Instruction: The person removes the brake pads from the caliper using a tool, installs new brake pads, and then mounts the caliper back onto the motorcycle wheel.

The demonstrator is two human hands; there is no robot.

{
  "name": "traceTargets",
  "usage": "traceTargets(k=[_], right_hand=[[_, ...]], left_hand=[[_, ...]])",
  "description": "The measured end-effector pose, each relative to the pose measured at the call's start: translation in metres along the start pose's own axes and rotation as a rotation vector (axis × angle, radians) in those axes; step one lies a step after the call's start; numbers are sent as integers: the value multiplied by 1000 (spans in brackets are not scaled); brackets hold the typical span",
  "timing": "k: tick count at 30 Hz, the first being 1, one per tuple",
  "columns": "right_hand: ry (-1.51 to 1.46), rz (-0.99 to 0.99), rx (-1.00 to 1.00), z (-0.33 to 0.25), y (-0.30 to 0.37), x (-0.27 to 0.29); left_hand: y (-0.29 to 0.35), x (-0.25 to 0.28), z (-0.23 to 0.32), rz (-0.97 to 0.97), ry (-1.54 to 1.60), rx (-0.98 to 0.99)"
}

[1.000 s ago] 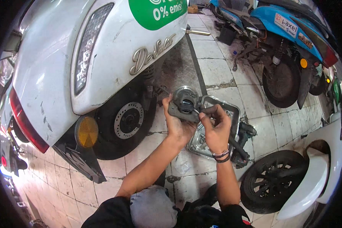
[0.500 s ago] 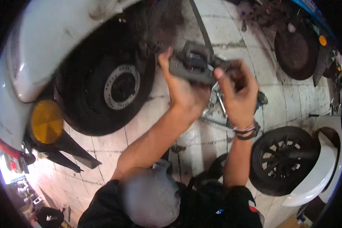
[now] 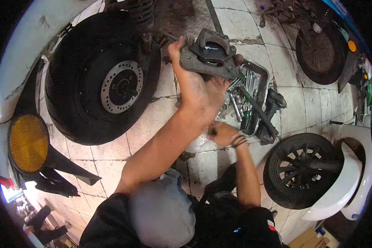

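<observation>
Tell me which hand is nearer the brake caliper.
Left. The left hand holds the brake caliper; the right hand is apart from it, closer to the person's body.

The light in here is middling and fairly even across the pale tiled floor, with the harshest glare blown out to white at the far lower left, where the nearby tiles take a pinkish cast. A soft shadow lies on the floor below the right hand, which looks slightly smeared, while the big tyre sinks almost to black. Small glints catch on the metal tools, and a sheen runs down the white fender. A hazy smudge covers part of the grey cap. Toward the rim straight lines bow, and the corners go black.
</observation>
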State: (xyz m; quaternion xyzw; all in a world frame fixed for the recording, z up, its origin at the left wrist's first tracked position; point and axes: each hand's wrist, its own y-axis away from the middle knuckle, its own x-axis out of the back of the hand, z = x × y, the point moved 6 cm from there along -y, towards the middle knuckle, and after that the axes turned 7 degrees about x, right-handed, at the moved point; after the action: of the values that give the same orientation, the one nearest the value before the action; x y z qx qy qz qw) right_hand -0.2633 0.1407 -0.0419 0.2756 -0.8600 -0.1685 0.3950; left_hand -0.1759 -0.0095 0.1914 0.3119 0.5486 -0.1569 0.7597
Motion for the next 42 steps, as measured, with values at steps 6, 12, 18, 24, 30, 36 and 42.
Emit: traceTargets(k=[6,12,18,24,30,36,42], right_hand=[[-48,749,96,-108,48,153],[-377,1055,348,-194,84,246],[-315,893,278,-198,68,249],[-421,1009,409,-195,68,246],[-443,1198,397,-185,68,232],[-775,1142,353,-177,61,231],[-840,1038,100,-170,60,230]], left_hand=[[8,1,16,-13,-27,6],[1,3,21,40,-83,-160],[6,5,16,13,-89,-47],[0,6,16,-28,-49,-57],[-6,7,15,-22,-60,-111],[-12,19,16,-78,-59,-152],[-17,22,14,-78,-65,-217]])
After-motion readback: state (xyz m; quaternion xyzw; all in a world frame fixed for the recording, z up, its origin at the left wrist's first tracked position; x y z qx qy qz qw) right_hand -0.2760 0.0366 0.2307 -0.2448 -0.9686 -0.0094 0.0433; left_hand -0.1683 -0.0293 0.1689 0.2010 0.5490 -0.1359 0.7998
